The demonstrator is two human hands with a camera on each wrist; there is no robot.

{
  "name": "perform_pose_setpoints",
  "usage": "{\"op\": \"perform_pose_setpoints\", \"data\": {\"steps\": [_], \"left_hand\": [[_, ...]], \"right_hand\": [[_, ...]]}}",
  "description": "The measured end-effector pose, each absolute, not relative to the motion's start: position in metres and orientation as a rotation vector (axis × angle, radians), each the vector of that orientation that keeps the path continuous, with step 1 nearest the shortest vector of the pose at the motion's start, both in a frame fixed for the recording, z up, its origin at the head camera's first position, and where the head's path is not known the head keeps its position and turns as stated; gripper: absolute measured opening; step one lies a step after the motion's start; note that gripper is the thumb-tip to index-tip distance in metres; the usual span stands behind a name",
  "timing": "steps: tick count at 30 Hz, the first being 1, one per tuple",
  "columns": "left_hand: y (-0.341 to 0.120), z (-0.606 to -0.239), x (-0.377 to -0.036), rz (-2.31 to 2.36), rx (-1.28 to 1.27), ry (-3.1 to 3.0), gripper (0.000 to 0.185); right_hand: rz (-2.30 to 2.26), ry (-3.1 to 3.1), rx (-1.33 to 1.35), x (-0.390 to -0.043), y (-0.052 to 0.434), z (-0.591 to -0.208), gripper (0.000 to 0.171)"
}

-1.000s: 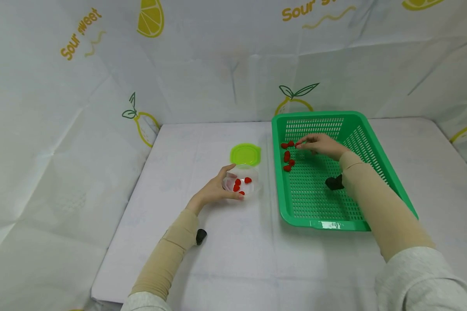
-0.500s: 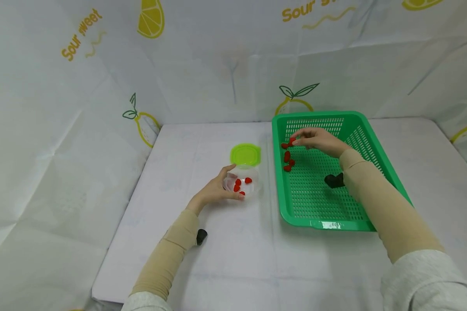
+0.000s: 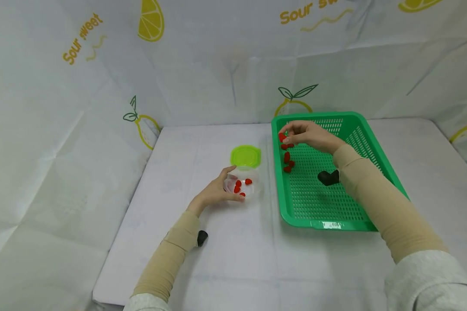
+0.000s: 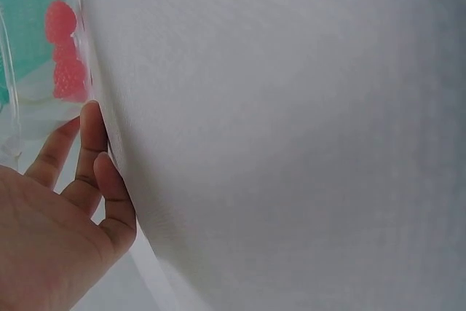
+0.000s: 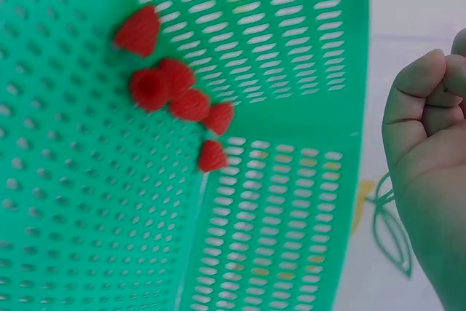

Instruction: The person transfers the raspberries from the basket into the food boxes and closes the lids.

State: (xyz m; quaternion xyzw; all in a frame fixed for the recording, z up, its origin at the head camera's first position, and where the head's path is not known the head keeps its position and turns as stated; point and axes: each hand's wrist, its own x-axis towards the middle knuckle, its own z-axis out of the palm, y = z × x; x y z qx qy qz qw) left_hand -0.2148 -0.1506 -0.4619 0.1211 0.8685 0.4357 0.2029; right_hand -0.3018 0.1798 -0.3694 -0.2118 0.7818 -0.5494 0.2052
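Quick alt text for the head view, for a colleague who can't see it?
The right hand pinches a red berry above the green basket, where more berries lie. The left hand grips a clear container of berries beside its green lid.

The right hand (image 3: 309, 136) has risen from the floor of the green basket (image 3: 367, 162) and drawn back toward the basket's left wall, fingers now pinching 1 red raspberry (image 3: 282, 137) above the other berries (image 3: 287, 160). A second ago those fingers were low among the berries, farther inside the basket.
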Motion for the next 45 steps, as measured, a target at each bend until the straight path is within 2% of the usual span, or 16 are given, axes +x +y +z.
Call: {"op": "perform_pose_setpoints", "data": {"steps": [6, 14, 33, 45], "left_hand": [[-0.15, -0.458, -0.215, 1.216, 0.331, 2.428, 0.103], [-0.148, -0.457, -0.215, 1.189, 0.313, 2.446, 0.103], [-0.147, -0.459, -0.221, 1.169, 0.278, 2.453, 0.098], [-0.147, -0.458, -0.221, 1.165, 0.291, 2.456, 0.101]], "right_hand": [[-1.534, 2.15, -0.63, -0.299, 0.166, -0.353, 0.024], [-1.55, 2.075, -0.744, -0.298, 0.145, -0.353, 0.02], [-1.513, 1.962, -0.839, -0.293, 0.101, -0.353, 0.018], [-1.244, 2.031, -0.849, -0.293, 0.076, -0.364, 0.024]]}}
